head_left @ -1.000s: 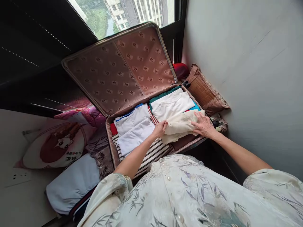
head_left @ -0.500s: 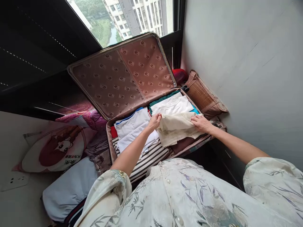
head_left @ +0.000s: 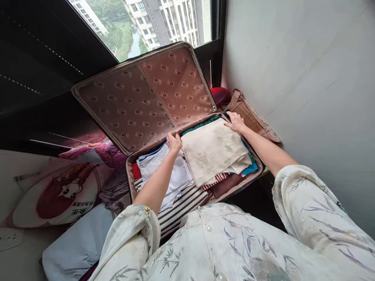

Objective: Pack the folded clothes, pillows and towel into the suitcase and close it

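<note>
Cream folded cloth (head_left: 212, 150) lies flat on the right-hand stack in the open suitcase (head_left: 129, 171), long axis running near to far. Left hand (head_left: 174, 141) pinches its far-left corner; right hand (head_left: 235, 121) grips the far-right corner.

Daylight is coming in through a dark-framed window (head_left: 140, 23), which is showing apartment blocks and green trees outside. A plain pale wall (head_left: 293, 66) is running along the right side. A dark panel (head_left: 38, 78) is sitting under the window. A cartoon-printed pillow (head_left: 55, 195) is lying at the left, beside a pale blue cushion (head_left: 76, 244).
</note>
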